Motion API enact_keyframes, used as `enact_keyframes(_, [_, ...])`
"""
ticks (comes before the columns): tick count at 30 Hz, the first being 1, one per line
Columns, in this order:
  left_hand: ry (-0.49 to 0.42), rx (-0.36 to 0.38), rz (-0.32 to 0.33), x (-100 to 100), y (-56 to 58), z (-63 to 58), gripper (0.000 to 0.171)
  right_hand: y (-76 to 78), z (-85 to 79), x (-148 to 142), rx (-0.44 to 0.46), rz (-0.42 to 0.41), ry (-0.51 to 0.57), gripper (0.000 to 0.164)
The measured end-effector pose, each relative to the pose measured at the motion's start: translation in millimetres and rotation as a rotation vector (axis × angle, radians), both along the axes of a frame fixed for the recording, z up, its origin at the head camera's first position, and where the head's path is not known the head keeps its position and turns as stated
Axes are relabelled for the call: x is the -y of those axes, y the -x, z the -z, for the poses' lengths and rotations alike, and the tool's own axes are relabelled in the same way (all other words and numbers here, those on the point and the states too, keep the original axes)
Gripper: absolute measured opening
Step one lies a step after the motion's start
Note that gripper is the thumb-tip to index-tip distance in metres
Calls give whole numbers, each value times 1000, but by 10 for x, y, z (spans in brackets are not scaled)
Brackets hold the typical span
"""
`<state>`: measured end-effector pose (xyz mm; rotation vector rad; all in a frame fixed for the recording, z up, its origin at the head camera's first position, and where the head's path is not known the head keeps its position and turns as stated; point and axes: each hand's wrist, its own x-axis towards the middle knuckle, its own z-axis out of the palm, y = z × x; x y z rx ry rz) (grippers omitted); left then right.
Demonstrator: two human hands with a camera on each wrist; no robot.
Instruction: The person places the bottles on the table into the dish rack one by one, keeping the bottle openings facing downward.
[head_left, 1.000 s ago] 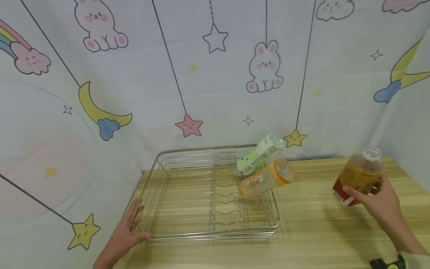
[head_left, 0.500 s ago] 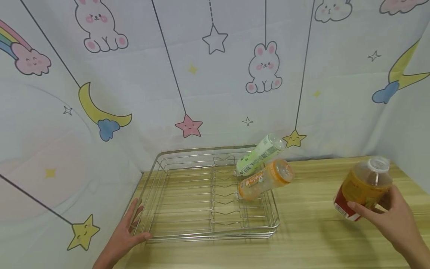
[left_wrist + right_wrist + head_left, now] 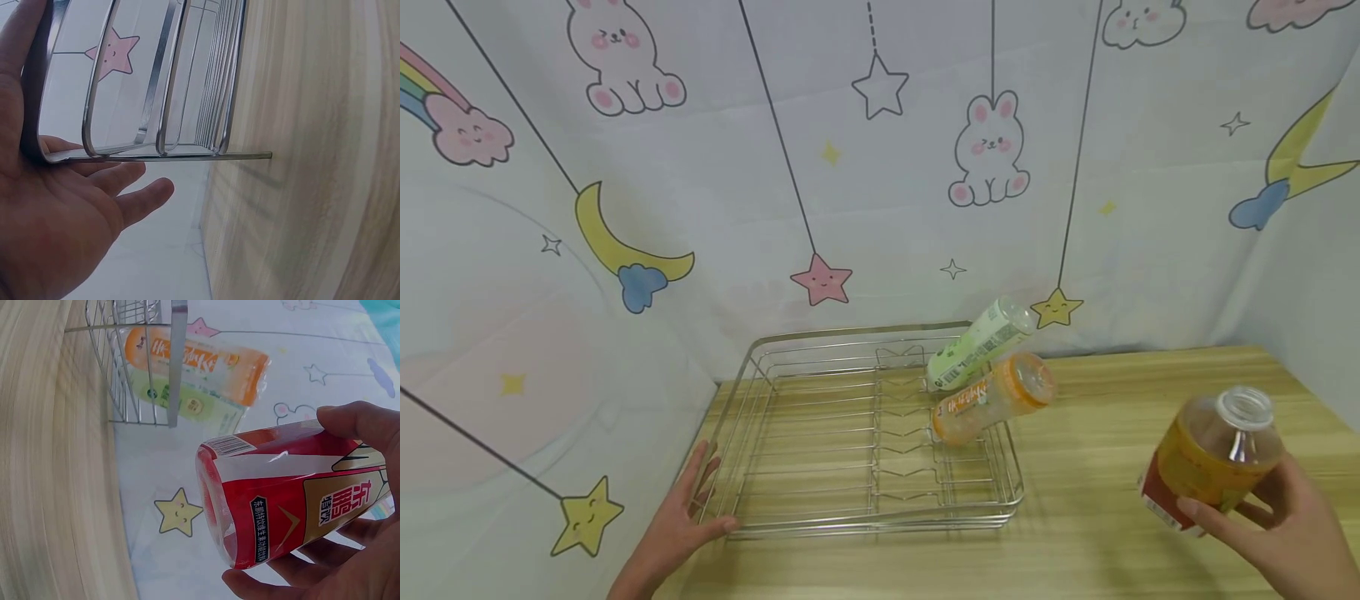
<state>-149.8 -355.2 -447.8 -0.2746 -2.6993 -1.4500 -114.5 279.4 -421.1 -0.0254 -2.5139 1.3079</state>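
Note:
At the right, my right hand (image 3: 1277, 517) grips a clear plastic drink bottle (image 3: 1213, 467) with a red and gold label. The bottle is tilted, its uncapped mouth up, and held over the table; its ridged base faces the right wrist view. My left hand (image 3: 681, 521) rests at the front left corner of a metal wire dish rack (image 3: 951, 523), fingers extended along its side, thumb over the front rail. Two bottles lean bottom-up in the rack's right side: a green-labelled bottle (image 3: 981, 346) behind and an orange-labelled bottle (image 3: 970, 408) in front.
A wooden-topped table (image 3: 1075, 533) carries the rack. Close behind and at both sides hangs a white cloth (image 3: 895, 208) printed with bunnies, stars and moons. The leaning bottles stick out past the rack's right rim.
My right hand has brought the red and gold bottle nearer and lower in the head view, tipping its mouth more toward the camera. My left hand and the rack have stayed put.

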Motion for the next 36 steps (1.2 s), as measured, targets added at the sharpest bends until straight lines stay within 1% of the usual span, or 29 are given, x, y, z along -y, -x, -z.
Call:
enact_keyframes(3, [1,-1,2,2,2,0,111,-59,-13,37,-14,6,0,80])
enact_keyframes(6, [9,0,4,4,-2,-1,112,-87,-31,65,-41,8,-11,81])
enact_keyframes(8, [18,1,6,6,-4,-2,112,-92,-43,76,-52,7,-22,82])
enact_keyframes(14, [30,22,9,17,-13,-7,112,-108,-88,112,-44,7,-36,84])
enact_keyframes(18, [23,32,5,19,-28,-30,112,-109,-119,149,-77,-1,-32,86])
enact_keyframes(21, [31,20,-13,21,-46,-53,111,-111,-143,176,-110,-3,-45,87])
enact_keyframes(23, [46,2,-33,28,-58,-72,112,-112,-161,198,-124,-3,-60,87])
enact_keyframes(28, [154,-92,-91,26,-95,-144,119,-132,-249,273,-194,-12,-75,89])
enact_keyframes(30, [195,-120,-116,5,-115,-193,122,-142,-304,316,-229,-22,-84,91])
enact_keyframes(32, [216,-141,-130,-25,-140,-249,125,-151,-364,367,-255,-32,-98,92])
enact_keyframes(33, [218,-155,-131,-47,-152,-276,127,-153,-394,395,-263,-36,-109,92])
enact_keyframes(36, [211,-211,-105,-144,-185,-344,126,-162,-484,482,-306,-63,-135,95])
